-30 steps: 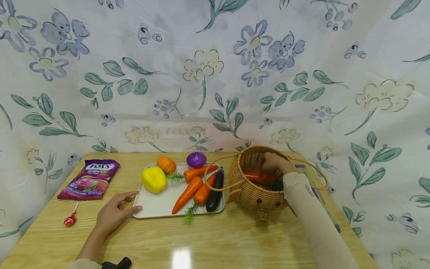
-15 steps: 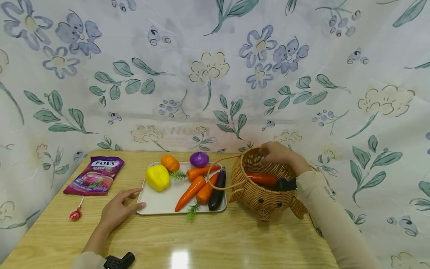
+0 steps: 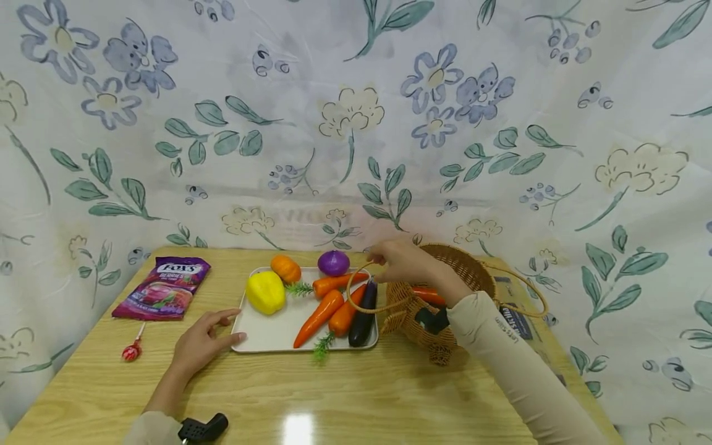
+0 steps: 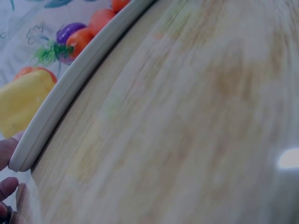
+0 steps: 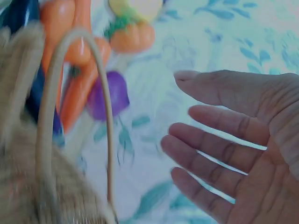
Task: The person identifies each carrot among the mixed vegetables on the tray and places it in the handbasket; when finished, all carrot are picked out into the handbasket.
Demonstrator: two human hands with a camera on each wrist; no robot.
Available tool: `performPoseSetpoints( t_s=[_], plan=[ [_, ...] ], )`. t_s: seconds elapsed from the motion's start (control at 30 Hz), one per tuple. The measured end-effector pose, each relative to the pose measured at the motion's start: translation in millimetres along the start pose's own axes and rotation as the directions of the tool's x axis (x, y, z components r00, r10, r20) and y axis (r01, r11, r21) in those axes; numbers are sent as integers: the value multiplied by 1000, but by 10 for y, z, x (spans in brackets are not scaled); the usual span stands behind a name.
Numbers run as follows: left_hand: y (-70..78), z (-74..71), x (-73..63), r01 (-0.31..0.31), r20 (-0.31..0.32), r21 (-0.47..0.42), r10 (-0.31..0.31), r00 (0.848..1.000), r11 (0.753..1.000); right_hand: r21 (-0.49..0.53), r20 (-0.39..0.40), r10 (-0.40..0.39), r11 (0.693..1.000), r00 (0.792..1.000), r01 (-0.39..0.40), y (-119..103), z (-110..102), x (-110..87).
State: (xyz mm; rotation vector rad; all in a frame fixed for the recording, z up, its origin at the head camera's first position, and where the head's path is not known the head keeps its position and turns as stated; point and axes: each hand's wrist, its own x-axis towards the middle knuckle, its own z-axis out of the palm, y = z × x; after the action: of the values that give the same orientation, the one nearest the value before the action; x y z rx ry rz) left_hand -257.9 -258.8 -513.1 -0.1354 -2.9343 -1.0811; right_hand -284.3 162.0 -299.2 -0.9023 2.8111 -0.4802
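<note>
1 eggplant point(image 3: 363, 322) lay on the tray point(image 3: 260, 334), lower centre of the frame; the left hand point(image 3: 201, 344), fingers loosely spread, rested at its left edge; the right hand point(image 3: 410, 264), empty, fingers extended, hung near the basket point(image 3: 471, 267).

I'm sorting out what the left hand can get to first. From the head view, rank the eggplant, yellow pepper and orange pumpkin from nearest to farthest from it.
From the left hand:
1. Yellow pepper, on the left side of the tray.
2. Orange pumpkin, behind the pepper, by the far edge.
3. Eggplant, at the right end.
</note>
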Motion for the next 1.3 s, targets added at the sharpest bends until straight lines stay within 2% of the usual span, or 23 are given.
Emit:
performPoseSetpoints(
  t_s=[0.17, 0.33, 0.6, 0.8, 1.07, 1.17, 1.3],
  plan=[
    [-22, -11, 8, 0, -4, 3, 0, 1000, 1000, -20, 64, -44, 999, 997, 45, -236, 291, 296],
    [-18, -6, 7, -9, -5, -13, 9, 1000, 1000, -76, 99, -65, 994, 993, 72, -343, 565, 527],
    [-6, -16, 0, -17, -6, -14, 17, 1000, 1000, -208, 140, 8, 978, 990, 21, -408, 887, 746],
    [-9, -29, 0, -16, -7, -22, 16, 1000, 1000, -344, 164, 20, 938, 986, 38, -408, 1077, 844],
    [-1, -35, 4, -11, -7, -21, 10, 1000, 1000, -541, 159, 13, 837, 987, 76, -366, 1247, 886],
    [-10, -27, 10, -8, -7, -19, 8, 1000, 1000, -546, 163, 24, 835, 986, 70, -357, 1271, 893],
    [-26, -13, 17, -9, -10, -16, 9, 1000, 1000, -509, 165, 38, 859, 986, 52, -346, 1286, 904]
  ],
)
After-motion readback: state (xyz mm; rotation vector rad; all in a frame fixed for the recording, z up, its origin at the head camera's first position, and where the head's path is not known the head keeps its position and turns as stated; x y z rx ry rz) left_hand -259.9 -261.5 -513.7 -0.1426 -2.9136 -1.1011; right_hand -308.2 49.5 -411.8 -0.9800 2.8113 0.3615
